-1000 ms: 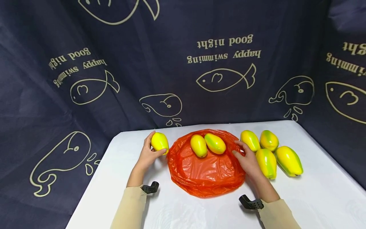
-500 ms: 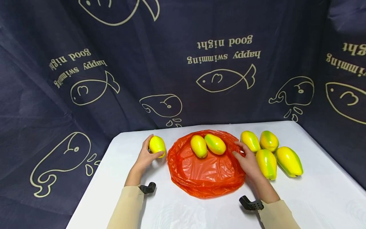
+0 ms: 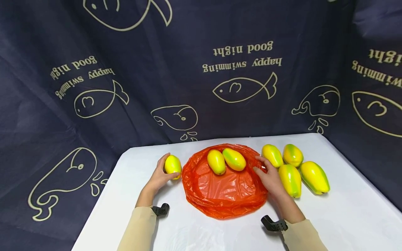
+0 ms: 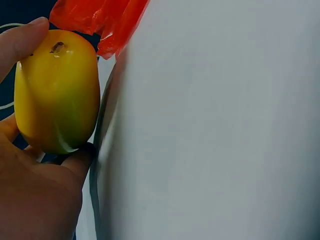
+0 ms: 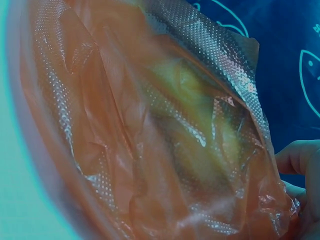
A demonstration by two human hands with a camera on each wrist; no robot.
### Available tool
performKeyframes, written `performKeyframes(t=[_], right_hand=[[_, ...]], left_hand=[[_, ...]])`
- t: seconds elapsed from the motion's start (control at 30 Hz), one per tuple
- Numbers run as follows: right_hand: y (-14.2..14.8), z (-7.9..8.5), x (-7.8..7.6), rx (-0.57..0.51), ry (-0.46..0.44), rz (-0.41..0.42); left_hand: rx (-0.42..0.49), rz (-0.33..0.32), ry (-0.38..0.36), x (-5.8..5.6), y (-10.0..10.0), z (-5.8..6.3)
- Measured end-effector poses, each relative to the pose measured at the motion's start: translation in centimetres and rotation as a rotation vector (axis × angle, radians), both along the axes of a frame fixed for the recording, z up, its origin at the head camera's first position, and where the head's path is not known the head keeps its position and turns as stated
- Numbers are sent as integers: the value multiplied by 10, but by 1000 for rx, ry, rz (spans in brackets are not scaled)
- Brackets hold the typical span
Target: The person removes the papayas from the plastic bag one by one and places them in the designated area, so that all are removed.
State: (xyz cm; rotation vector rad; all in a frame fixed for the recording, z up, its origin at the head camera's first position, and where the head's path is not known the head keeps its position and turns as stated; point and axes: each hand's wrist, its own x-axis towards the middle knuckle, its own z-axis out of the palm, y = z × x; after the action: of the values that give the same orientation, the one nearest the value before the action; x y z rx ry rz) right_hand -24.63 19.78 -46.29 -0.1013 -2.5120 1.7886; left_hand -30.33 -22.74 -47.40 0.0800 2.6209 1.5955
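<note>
My left hand [image 3: 159, 177] holds a yellow-green papaya [image 3: 173, 166] between thumb and fingers, just left of the red plastic bag [image 3: 220, 206]. In the left wrist view the papaya [image 4: 57, 95] shows a brown stem scar at its top end. The bag lies with its mouth spread wide. Inside it, towards the back, are two papayas, a left one [image 3: 216, 162] and a right one [image 3: 234, 159]. My right hand [image 3: 270, 177] grips the bag's right rim. In the right wrist view the bag [image 5: 120, 150] covers most of the frame, with yellow fruit showing through it.
Several papayas [image 3: 290, 179] stand grouped on the white table [image 3: 201, 233], right of the bag and close to my right hand. Behind the table hangs a dark blue curtain [image 3: 176, 80] with fish and whale drawings.
My left hand has brought the papaya a little nearer to me, still beside the bag. The right hand stays at the bag's rim. The head view has shifted slightly.
</note>
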Motion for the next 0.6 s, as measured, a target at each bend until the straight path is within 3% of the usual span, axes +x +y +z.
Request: performKeyframes(t=[0.23, 0.6], right_hand=[[-1, -1, 0, -18, -18, -4], [-1, 0, 0, -22, -31, -13]], left_hand=[[4, -38, 13, 1, -1, -2], [20, -45, -11, 2, 1, -2]])
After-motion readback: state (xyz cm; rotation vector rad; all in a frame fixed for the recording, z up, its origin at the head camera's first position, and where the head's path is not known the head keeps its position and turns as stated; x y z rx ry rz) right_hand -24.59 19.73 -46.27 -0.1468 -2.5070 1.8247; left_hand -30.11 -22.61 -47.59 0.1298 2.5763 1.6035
